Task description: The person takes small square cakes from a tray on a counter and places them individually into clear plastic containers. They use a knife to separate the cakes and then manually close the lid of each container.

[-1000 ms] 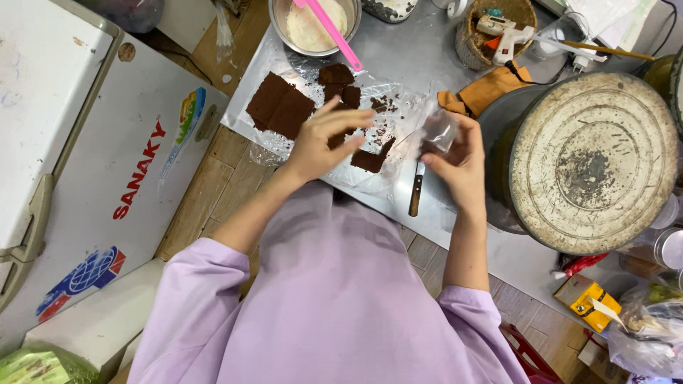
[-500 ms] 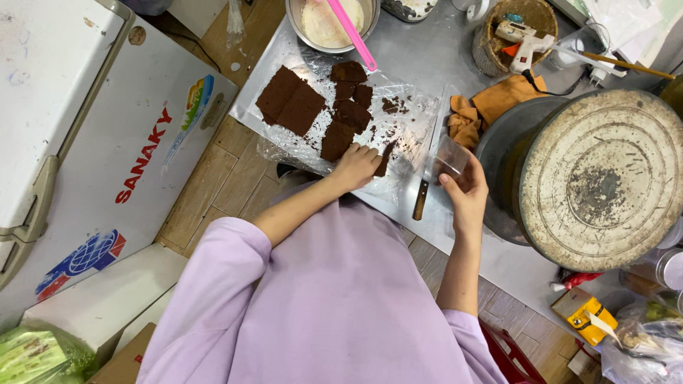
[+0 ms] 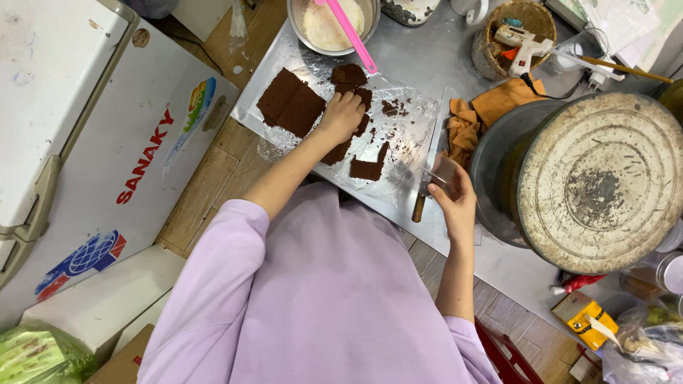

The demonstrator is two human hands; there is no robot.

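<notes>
Dark brown flat cake pieces (image 3: pixel 295 103) lie on clear plastic film (image 3: pixel 405 131) spread over the grey metal tabletop (image 3: pixel 427 57), near its left edge. The left hand (image 3: pixel 341 115) presses down on the pieces, fingers curled. The right hand (image 3: pixel 455 199) pinches a small clear plastic cup (image 3: pixel 442 171) beside a wooden-handled knife (image 3: pixel 427 174).

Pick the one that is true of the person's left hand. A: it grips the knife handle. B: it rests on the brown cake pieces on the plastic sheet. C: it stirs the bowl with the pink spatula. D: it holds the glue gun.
B: the left hand lies on the brown cake pieces on the plastic sheet, while the knife lies by the right hand.
</notes>
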